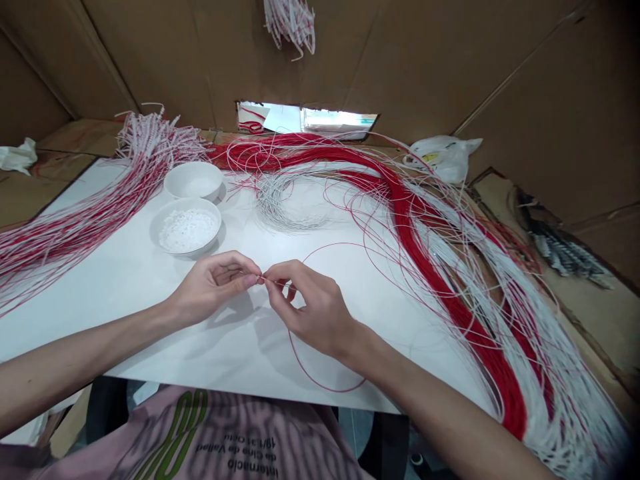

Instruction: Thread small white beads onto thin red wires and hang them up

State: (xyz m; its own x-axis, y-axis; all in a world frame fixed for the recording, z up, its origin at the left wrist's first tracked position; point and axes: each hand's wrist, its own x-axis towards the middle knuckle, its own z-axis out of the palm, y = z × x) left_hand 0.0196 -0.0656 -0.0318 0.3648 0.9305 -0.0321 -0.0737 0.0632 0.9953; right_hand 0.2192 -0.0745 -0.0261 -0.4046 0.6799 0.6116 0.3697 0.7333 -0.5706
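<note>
Above the white table (165, 347), my left hand (215, 283) and my right hand (313, 303) meet fingertip to fingertip. Both pinch a thin red wire (320, 389), which loops from my fingers down to the table's front edge and curves up to the right. Whether a small part sits on the wire between the fingertips is too small to tell. Just beyond my left hand stands a white bowl (155, 230) holding many small white pieces (186, 230). A second white bowl (193, 179) touches it from behind.
Thick bundles of red wires (415, 233) and white wires (450, 267) sweep along the right side. Red-and-white wires with white-covered ends (150, 140) lie at the left. A coil of white wire (273, 207) rests mid-table. Cardboard walls (425, 60) and a plastic bag (445, 157) stand behind.
</note>
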